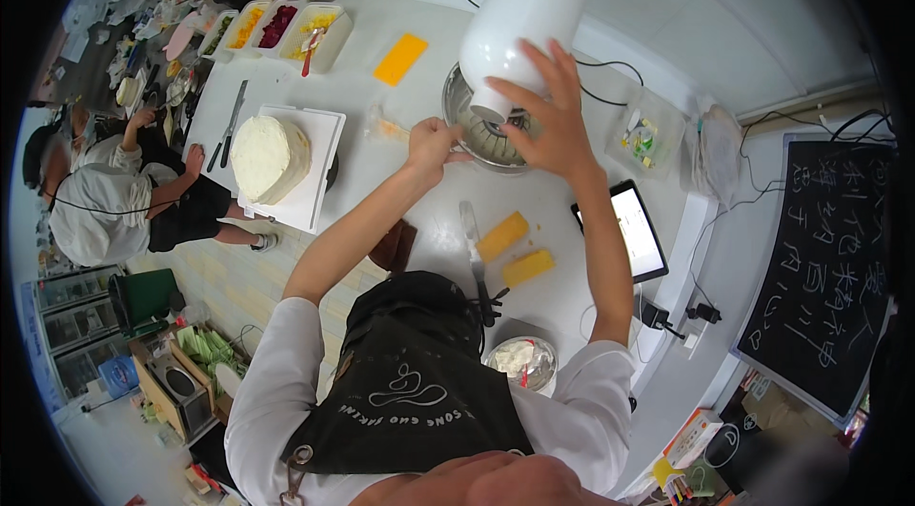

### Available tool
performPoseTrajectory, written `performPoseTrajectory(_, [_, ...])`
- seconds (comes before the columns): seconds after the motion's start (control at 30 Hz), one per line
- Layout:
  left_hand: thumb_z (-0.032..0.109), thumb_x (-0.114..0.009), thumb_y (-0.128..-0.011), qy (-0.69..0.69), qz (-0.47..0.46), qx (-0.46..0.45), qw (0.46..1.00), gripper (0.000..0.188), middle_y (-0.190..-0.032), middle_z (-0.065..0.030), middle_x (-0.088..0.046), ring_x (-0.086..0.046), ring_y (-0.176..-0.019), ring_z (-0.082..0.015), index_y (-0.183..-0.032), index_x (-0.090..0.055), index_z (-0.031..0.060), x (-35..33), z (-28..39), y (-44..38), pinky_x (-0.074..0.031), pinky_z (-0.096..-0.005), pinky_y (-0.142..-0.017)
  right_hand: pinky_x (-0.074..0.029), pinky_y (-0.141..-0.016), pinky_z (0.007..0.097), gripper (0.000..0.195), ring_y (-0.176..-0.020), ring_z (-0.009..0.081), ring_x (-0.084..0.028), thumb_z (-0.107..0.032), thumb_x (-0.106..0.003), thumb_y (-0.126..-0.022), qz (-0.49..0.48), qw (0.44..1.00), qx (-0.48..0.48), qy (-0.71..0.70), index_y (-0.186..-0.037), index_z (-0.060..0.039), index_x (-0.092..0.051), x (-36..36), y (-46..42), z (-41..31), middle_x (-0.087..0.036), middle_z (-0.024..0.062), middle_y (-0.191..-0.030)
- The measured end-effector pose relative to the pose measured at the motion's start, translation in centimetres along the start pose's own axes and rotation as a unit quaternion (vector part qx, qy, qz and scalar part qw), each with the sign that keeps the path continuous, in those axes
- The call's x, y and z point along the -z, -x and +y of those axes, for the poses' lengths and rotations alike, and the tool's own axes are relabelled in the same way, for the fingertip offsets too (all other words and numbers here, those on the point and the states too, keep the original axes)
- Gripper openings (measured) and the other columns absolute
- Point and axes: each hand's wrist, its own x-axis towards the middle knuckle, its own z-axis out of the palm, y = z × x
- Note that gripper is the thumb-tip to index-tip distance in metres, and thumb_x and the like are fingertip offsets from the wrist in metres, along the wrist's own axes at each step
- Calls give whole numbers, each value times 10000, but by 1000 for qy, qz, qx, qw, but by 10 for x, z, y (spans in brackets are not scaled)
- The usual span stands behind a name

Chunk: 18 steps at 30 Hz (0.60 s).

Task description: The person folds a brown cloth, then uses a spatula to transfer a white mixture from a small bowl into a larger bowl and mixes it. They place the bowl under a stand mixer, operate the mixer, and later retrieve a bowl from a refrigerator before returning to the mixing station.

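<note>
A white stand mixer (529, 13) has its head over a steel mixing bowl (452, 95), with a wire whisk (497, 141) inside. My left hand (431, 149) grips the left rim or handle of the bowl. Fingers spread, my right hand (554, 109) rests against the front of the mixer head, its thumb close to the whisk's top. Left of my left hand lies a clear piping bag (382, 123). A cream-covered cake (270, 159) sits on a white board (322, 163). Nearer me are two yellow cake pieces (502, 236) and an offset spatula (472, 241).
Beyond the cake stand tubs of chopped fruit (325, 41) and an orange scraper (401, 59). A tablet (640, 231) and a clear container (647, 138) are at right. A bowl of cream (522, 359) is near my right side. A co-worker (107, 206) stands at far left.
</note>
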Motion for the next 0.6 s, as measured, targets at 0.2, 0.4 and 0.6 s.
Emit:
performPoseTrajectory(0.2, [-15, -602, -822, 4, -4, -5, 1000, 197, -757, -71, -544, -605, -669, -181, -713, -454, 58, -7, 1, 10, -635, -378, -584, -262, -1122, 445, 597, -1403, 294, -263, -356, -555, -947, 299, 827, -419, -229, -1465, -147, -342, -40, 116, 42, -241, 86, -1545])
performPoseTrajectory(0.4, [-6, -609, -833, 75, 50, -14, 996, 226, -799, -94, -550, -618, -687, -209, -698, -437, 52, -15, -17, 21, -628, -364, -613, -252, -1120, 378, 607, -1382, 241, -302, -372, -476, -985, 275, 641, -506, -507, -1482, -71, -301, -93, 141, 43, -323, 60, -1516])
performPoseTrajectory(0.6, [110, -677, -887, 116, -9, 131, 985, 230, -986, -60, -615, -593, -967, -152, -965, -465, 68, -9, -62, 65, -530, -331, -854, -277, -1112, 368, 578, -1342, 203, -374, -396, -473, -974, 163, 615, -593, -493, -1422, -35, -423, -87, 146, 156, -441, 77, -1445])
